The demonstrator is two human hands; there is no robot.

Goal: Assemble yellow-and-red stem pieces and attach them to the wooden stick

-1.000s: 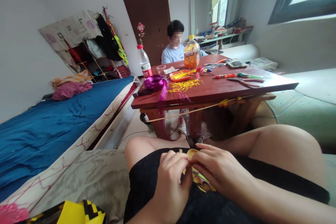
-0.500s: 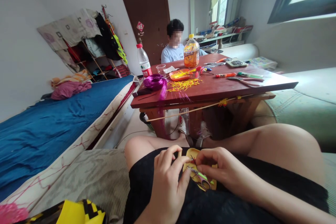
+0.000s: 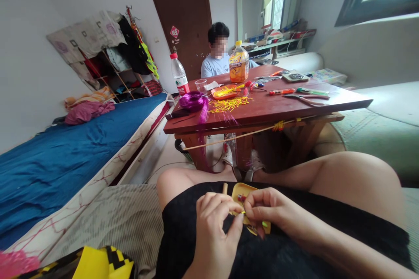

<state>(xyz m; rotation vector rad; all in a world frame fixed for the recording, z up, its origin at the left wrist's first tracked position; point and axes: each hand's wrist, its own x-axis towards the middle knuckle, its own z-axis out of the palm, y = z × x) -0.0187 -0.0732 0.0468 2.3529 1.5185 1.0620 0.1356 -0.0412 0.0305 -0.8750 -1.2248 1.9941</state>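
Note:
Over my lap, my left hand (image 3: 216,226) pinches a small yellow piece (image 3: 243,212) between thumb and forefinger. Close against it, my right hand (image 3: 273,207) has its fingertips pressed together; what they hold is too small to make out. Beneath both hands a yellow tray (image 3: 244,188) rests on the black cloth over my lap, with a small red and dark thing (image 3: 241,198) in it. Most of the scissors in the tray are hidden by my hands. A short wooden stick end (image 3: 225,188) pokes up behind my left fingers.
Ahead, a red-brown table (image 3: 278,115) bears purple strands (image 3: 194,102), yellow bits (image 3: 231,104), pliers (image 3: 309,99) and bottles. A thin rod (image 3: 225,135) runs along its front edge. Another person (image 3: 214,63) sits behind it. A bed (image 3: 65,152) stands at left.
My hands have come closer together over the tray and now cover most of the scissors. My left fingers have moved right and down from the stick end, and a yellow piece shows at their tips.

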